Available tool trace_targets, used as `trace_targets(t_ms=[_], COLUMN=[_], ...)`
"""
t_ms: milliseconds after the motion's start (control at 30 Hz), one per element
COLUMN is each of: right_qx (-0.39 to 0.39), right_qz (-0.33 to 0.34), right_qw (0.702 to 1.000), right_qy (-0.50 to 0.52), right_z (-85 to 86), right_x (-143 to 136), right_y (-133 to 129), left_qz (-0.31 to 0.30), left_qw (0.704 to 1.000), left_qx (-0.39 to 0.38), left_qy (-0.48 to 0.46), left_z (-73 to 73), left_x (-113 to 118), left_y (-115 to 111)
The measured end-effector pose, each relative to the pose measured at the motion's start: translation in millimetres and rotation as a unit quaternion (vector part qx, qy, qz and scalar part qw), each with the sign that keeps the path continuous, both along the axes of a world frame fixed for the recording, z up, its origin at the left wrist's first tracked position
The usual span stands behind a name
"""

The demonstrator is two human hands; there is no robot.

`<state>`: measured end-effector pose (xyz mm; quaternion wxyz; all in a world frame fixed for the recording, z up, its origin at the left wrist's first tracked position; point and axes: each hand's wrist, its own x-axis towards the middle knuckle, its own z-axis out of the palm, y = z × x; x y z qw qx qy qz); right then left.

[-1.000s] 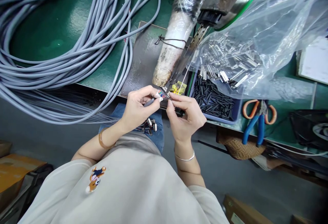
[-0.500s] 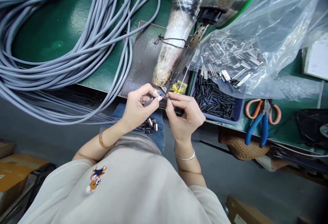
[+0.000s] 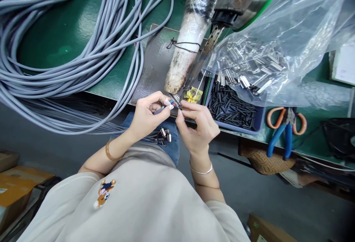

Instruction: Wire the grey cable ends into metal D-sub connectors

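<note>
Fingers of my left hand [image 3: 151,114] pinch the coloured wires at the end of a grey cable, close to a small metal connector [image 3: 174,99]. The connector lies below the tip of a white wrapped tube [image 3: 184,46] and beside a dark metal tool. My right hand [image 3: 198,123] is closed, thumb and index finger pinched at the connector's right end; what they hold is too small to name. Yellow material [image 3: 193,95] lies just beyond the right fingertips. More wired connectors [image 3: 163,135] hang over my lap.
Grey cables [image 3: 91,64] cover the left of the green table [image 3: 108,89]. At the right are a blue tray [image 3: 259,123] of black sleeves, a clear bag [image 3: 302,42] of connectors, and pliers [image 3: 288,142]. Boxes [image 3: 24,183] stand on the floor.
Both hands have shifted slightly to the left, the right one a little more. More of the connector and its coloured wires now shows between them.
</note>
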<state>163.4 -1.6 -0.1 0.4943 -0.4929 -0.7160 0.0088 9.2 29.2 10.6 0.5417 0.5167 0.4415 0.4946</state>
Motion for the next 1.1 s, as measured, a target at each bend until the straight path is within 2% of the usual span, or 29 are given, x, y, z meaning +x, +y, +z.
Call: trace_targets(t_ms=[200,467,633,1000,1100], right_qx=[-0.01,0.007,-0.004,0.006,-0.039], right_qz=[0.0,-0.029,-0.023,-0.015,-0.002], right_qw=[1.0,0.999,0.999,1.0,0.999], right_qy=[0.012,0.025,0.024,-0.009,0.022], right_z=[-1.8,7.0,5.1,4.1,8.9], right_x=[1,-4,-3,-2,5], right_y=[0,5,2,2,-4], left_qz=[0.001,0.016,0.006,0.023,-0.004], left_qw=[1.0,1.0,0.999,0.999,0.999], left_qx=[-0.009,0.019,-0.026,0.013,0.004], left_qy=[0.002,-0.009,-0.038,0.028,0.031], left_z=[-2.4,5.3,4.1,-0.5,-3.6], left_x=[1,6,5,4,2], left_y=[-1,0,-2,-5,-9])
